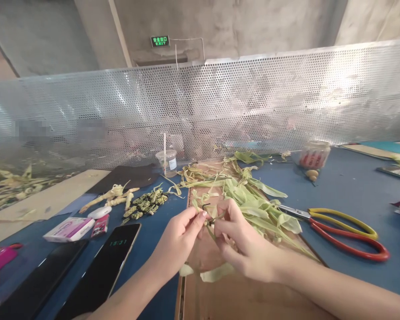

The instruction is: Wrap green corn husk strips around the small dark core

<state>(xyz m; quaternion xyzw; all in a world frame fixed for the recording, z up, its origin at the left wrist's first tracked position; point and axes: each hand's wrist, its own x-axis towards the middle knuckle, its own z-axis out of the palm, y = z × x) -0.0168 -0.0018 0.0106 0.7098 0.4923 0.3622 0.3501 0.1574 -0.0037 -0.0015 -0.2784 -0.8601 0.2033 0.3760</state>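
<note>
Over the wooden board point(220, 298), my left hand point(182, 235) and my right hand point(240, 242) meet, thumbs and fingers pinched together. Between their fingertips is a thin green corn husk strip point(210, 221) with a dark, cord-like bit at its upper end; its exact form is partly hidden by the fingers. Pale green corn husks point(246, 200) spread across the board behind and beside my right hand. Two loose husk pieces point(216, 272) lie just below the hands. Scissors point(340, 226) with one yellow and one red handle rest to the right, their blade tips by the husks.
At left are phones point(103, 266), a small box point(70, 229), a pile of small dark green braided pieces point(148, 203) and pale husk figures point(115, 195). A plastic cup with a straw point(166, 163) and a glass jar point(315, 154) stand before the perforated metal screen point(220, 106).
</note>
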